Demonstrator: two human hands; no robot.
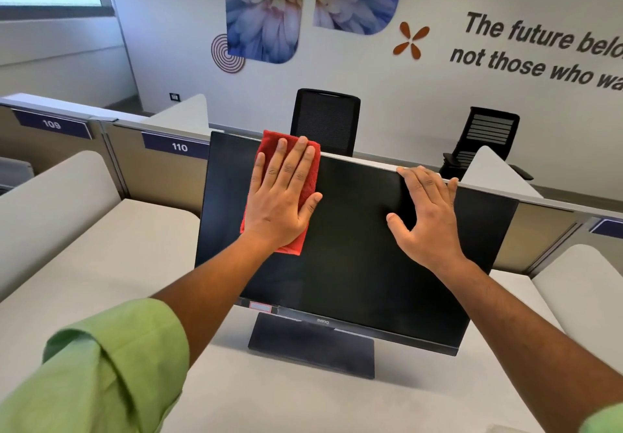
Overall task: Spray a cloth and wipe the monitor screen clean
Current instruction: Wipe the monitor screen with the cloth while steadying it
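Note:
A black monitor (354, 257) with a dark screen stands on its flat base on the white desk (101, 264). My left hand (283, 196) lies flat with fingers spread, pressing a folded red cloth (269, 147) against the upper left part of the screen. The cloth's top edge reaches the monitor's top rim. My right hand (428, 216) grips the monitor's top edge right of centre, fingers hooked over the rim and thumb on the screen. No spray bottle is in view.
Grey partition panels (158, 169) labelled 109 and 110 run behind the monitor. White rounded side dividers (50, 203) flank the desk on both sides. Two black office chairs (325, 122) stand beyond the partition before a decorated wall.

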